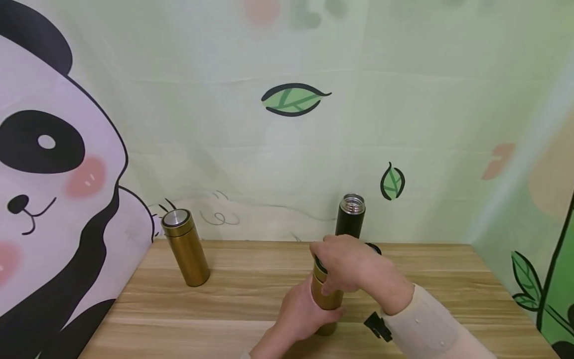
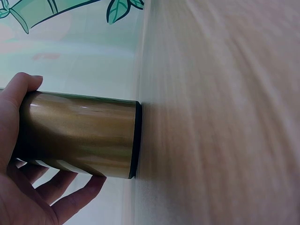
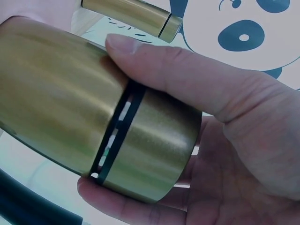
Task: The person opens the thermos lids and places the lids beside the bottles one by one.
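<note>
In the head view a gold thermos (image 1: pixel 326 300) stands at the table's front, right of centre. My left hand (image 1: pixel 301 310) wraps round its body, thumb on one side and fingers on the other. Its black-rimmed base meets the tabletop in the left wrist view. From above, my right hand (image 1: pixel 347 262) grips the gold lid (image 3: pixel 159 140), thumb and fingers on opposite sides. A dark band with a thin bright gap shows between lid and body in the right wrist view. Behind the right hand stands a black thermos (image 1: pixel 351 219), lidless, its steel mouth exposed; its lower part is hidden.
Another gold thermos (image 1: pixel 185 249), lid on, stands upright at the table's left. A dark rounded object (image 1: pixel 374 248) peeks out behind the right wrist, mostly hidden. The wooden table (image 1: pixel 251 269) ends at a printed cloth backdrop (image 1: pixel 202 124). A black clip (image 1: pixel 378 326) hangs by the right sleeve.
</note>
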